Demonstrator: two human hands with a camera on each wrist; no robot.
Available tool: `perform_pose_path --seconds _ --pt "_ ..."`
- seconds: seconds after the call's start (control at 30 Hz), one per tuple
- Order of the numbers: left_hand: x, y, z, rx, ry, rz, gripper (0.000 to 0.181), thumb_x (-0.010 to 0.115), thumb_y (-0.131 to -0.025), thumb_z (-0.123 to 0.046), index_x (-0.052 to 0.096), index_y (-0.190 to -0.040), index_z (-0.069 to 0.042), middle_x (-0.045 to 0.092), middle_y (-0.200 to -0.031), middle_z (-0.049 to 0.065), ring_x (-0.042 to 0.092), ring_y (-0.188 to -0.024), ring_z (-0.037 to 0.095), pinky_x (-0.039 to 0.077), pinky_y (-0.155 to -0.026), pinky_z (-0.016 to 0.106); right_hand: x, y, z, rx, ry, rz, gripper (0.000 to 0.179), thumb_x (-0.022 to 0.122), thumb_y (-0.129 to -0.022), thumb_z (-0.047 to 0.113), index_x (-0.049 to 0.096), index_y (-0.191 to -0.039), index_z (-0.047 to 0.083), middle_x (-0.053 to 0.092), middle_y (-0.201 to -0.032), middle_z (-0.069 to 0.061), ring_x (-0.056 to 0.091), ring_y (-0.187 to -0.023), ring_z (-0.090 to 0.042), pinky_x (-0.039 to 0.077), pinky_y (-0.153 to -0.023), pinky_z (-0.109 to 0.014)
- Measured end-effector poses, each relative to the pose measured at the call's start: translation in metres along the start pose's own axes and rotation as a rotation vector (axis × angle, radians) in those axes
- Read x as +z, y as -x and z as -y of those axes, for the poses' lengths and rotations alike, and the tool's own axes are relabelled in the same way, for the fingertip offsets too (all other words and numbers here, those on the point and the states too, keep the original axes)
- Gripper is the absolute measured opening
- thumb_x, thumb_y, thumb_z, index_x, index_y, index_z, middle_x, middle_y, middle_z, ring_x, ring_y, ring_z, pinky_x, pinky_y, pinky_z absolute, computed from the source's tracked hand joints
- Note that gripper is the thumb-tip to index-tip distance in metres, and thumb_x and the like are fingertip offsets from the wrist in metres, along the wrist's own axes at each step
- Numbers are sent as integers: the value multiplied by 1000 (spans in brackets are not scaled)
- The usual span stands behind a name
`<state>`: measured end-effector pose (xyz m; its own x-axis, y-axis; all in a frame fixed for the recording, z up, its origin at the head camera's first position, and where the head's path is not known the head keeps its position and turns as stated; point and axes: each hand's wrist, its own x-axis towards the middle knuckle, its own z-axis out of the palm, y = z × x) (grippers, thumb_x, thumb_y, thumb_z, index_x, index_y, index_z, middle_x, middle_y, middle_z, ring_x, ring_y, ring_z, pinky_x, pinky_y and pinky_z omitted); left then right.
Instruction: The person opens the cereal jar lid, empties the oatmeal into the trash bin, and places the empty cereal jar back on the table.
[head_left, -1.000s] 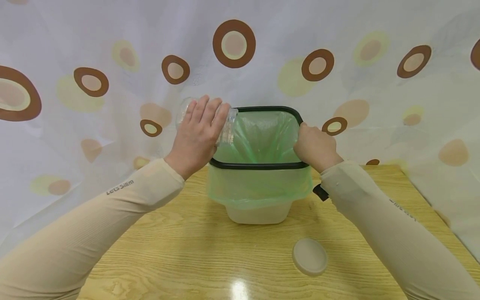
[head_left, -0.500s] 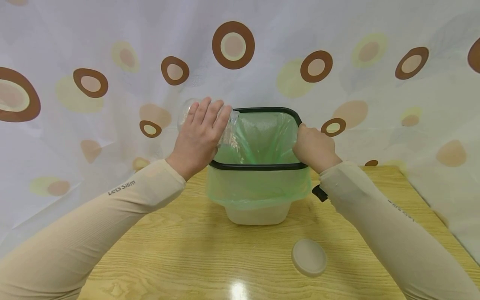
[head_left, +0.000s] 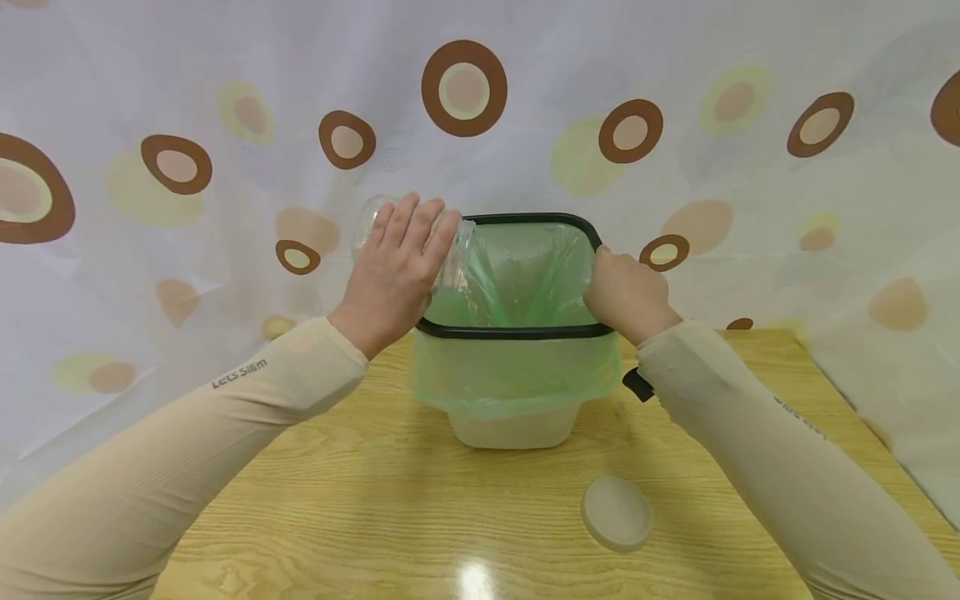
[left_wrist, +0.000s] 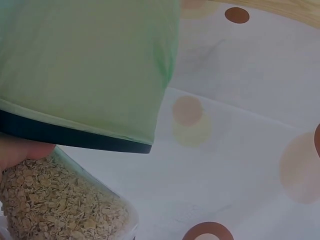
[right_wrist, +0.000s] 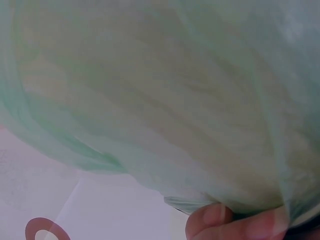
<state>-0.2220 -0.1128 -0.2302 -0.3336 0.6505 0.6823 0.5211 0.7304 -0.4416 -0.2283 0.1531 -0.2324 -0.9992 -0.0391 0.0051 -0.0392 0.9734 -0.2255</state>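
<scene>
In the head view, my left hand (head_left: 396, 275) grips a clear jar (head_left: 457, 265) from above. The jar lies tilted on its side, its mouth over the left part of a white bin (head_left: 513, 429). A green bag (head_left: 517, 367) lines the bin and folds down outside its black rim (head_left: 517, 332). Rolled oats (left_wrist: 65, 205) show through the jar wall in the left wrist view, and a few flakes appear at its mouth. My right hand (head_left: 630, 293) grips the rim at the right side. Its fingers (right_wrist: 240, 225) curl under the bag in the right wrist view.
A round beige lid (head_left: 617, 512) lies on the wooden table (head_left: 360, 508), in front of the bin and to its right. Behind the bin hangs a white sheet (head_left: 517, 150) printed with circles. A black strap end (head_left: 639, 385) shows by the right wrist.
Half a second ago the jar's mouth sat slightly further right, with more flakes falling from it into the bag. The right hand stays on the rim.
</scene>
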Motion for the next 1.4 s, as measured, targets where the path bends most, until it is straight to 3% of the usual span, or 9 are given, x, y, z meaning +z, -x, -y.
perform_pose_path --seconds 1.4 --pt "0 1 -1 54 -23 -35 52 62 -80 8 45 -129 4 49 -126 25 46 -119 45 39 -100 53 -2 2 1 4 9 17 54 43 -96 9 30 -144 -13 61 -102 -32 63 -73 -39 51 -61 -52"
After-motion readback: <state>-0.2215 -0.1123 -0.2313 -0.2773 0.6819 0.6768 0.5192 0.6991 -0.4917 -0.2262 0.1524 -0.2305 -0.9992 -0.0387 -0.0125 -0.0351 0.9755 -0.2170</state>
